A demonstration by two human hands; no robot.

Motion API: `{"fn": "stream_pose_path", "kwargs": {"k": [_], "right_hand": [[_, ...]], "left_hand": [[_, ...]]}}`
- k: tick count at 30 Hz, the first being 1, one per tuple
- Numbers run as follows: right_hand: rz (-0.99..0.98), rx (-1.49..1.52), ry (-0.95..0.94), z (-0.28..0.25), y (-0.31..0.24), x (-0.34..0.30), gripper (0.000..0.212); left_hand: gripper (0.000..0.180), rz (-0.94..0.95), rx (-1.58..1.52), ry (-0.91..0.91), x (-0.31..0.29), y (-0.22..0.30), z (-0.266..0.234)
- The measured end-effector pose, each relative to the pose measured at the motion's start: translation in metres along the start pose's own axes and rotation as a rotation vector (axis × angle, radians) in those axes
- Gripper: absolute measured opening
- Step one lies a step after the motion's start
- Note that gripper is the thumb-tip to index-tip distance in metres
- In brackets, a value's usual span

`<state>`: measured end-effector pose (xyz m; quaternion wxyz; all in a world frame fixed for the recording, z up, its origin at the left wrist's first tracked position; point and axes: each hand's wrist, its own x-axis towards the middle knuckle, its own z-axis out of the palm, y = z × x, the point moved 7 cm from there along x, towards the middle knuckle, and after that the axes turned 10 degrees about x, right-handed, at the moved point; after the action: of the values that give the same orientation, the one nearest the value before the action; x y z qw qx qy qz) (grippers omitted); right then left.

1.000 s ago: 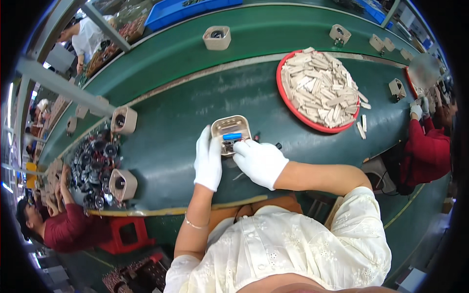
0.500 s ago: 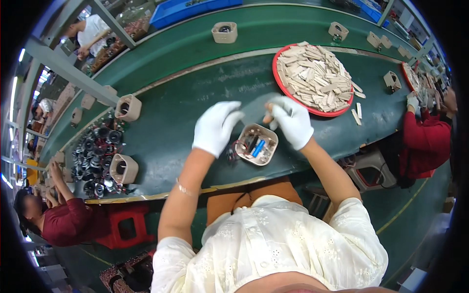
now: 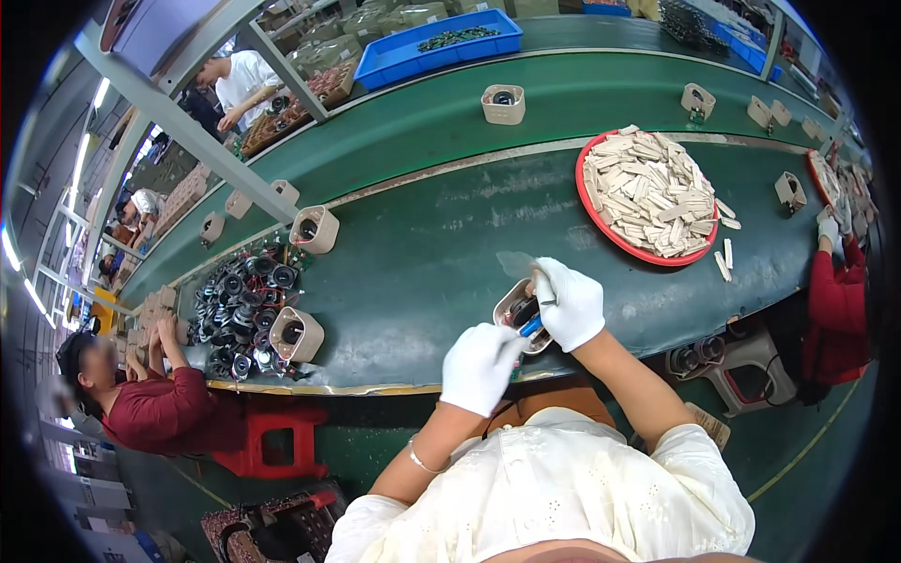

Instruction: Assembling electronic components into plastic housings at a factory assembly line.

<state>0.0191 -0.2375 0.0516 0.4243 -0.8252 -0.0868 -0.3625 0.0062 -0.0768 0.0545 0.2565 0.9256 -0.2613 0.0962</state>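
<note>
A cream plastic box (image 3: 505, 298) with rounded corners sits in front of me, largely covered by both hands. Inside it show a blue cylinder (image 3: 531, 327), like a battery cell, and a dark round part (image 3: 527, 310). My left hand (image 3: 481, 371), in a white glove, has its fingertips pinched together at the box's near left side; what they hold is hidden. Over the box's right side, my gloved right hand (image 3: 569, 306) is closed, its fingertips bent inward. A clear piece of film (image 3: 514, 264) sticks out from those fingertips, above the far rim.
A red round tray (image 3: 589, 208) heaped with cream strips (image 3: 652, 192) lies at the far right. On the left are a pile of black speakers (image 3: 239, 300) and cream boxes (image 3: 297, 335). A green conveyor (image 3: 404, 145) runs beyond the bench. Co-workers sit at both sides.
The view has shifted, so the scene sits further right and lower. My left hand has come from beside the box to its near side, fingers now pinched. My right hand has lowered over the box.
</note>
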Motion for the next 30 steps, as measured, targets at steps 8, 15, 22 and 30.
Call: {"fn": "stream_pose_path", "kwargs": {"k": [8,15,22,30], "right_hand": [[-0.047,0.259,-0.206,0.005,0.001,0.005,0.021],[-0.053,0.074,-0.021,0.008,-0.002,-0.007,0.022],[-0.002,0.101,0.054,0.011,0.005,-0.008,0.024],[0.007,0.042,0.046,0.026,0.009,0.007,0.030]], "left_hand": [[0.020,-0.491,-0.622,-0.183,-0.023,-0.057,0.021],[0.012,0.109,-0.019,0.127,0.006,0.009,-0.016],[0.023,-0.720,-0.496,-0.098,-0.042,-0.071,0.028],[0.038,0.217,0.177,0.130,-0.013,-0.012,0.009]]}}
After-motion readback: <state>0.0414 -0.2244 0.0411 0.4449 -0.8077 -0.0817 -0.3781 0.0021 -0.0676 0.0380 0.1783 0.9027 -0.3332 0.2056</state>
